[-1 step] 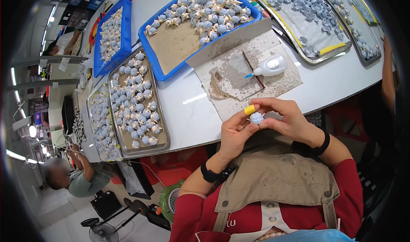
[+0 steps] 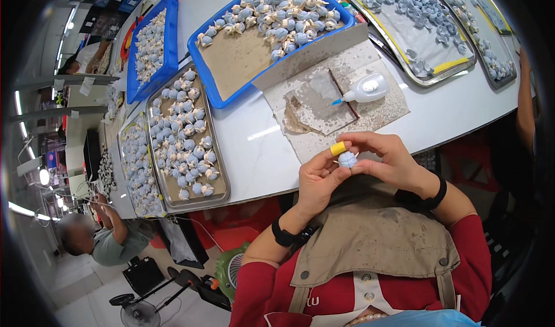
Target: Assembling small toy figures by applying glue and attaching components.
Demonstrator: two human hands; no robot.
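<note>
Between both hands, just past the table's front edge, is a small blue-and-cream figurine with a ridged round blue part facing up. My left hand pinches it from the left, a yellow band wrapped round one fingertip. From the right, my right hand grips it between thumb and fingers. The figurine's underside is hidden by the fingers. Beyond the hands, a white squeeze bottle with a blue tip lies on a stained board.
A blue tray of similar figurines stands behind the board. Metal trays of figurines are at left, with another blue tray beyond. At the far right, a metal tray holds loose blue pieces. A co-worker sits at left.
The figurine has turned slightly in my fingers, showing more of its pale pointed bits at the sides. Both hands have stayed almost in place.
</note>
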